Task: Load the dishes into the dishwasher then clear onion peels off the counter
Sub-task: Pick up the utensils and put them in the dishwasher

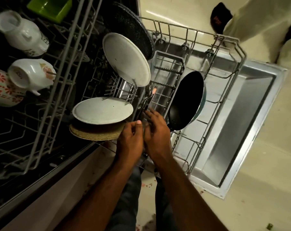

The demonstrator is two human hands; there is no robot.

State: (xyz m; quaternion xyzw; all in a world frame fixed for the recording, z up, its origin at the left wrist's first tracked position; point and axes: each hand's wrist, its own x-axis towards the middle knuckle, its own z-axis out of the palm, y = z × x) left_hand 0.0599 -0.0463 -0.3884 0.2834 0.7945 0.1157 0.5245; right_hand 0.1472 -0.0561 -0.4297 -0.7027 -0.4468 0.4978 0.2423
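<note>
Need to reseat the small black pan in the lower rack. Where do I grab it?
Grip the black pan by its handle stub at the lower end, beside the right hand. Come from the near side: it stands on edge, with the cutlery basket crowding its open face.

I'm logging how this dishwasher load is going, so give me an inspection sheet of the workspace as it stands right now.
Surface: open dishwasher door, steel, under the pulled-out lower rack.
Job's things: two white plates, a tan round mat, a dark speckled pan and a black frying pan standing in the lower rack; mugs and a green container in the upper rack.
Clutter: small scraps on the floor.
Hands: left hand and right hand together at the cutlery, blurred; grip unclear.
Cables: nothing seen.
Surroundings: pale floor, another person's feet.
</note>
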